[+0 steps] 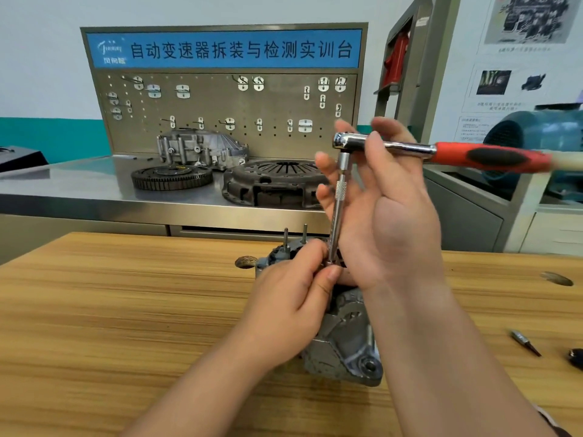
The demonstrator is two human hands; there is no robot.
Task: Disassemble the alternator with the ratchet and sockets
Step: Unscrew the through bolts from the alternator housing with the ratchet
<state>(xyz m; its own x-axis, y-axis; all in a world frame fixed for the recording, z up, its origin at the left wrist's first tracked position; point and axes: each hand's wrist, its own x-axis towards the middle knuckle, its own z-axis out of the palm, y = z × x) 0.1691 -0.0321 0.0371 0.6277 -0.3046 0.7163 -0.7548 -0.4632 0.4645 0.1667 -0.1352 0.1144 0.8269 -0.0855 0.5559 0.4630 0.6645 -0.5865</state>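
Observation:
A grey metal alternator lies on the wooden workbench, with two thin studs standing up at its far end. My left hand rests on top of it and pinches the lower tip of the extension bar between thumb and forefinger. The bar stands almost upright, its socket end on the alternator's top. A ratchet with a red and black handle sits on the bar's upper end, pointing right. My right hand wraps loosely around the bar and the ratchet's neck.
A small bit and a dark part lie at the bench's right edge. Behind, a steel table carries a flywheel, a clutch cover and a gearbox housing below a pegboard. A teal machine stands right.

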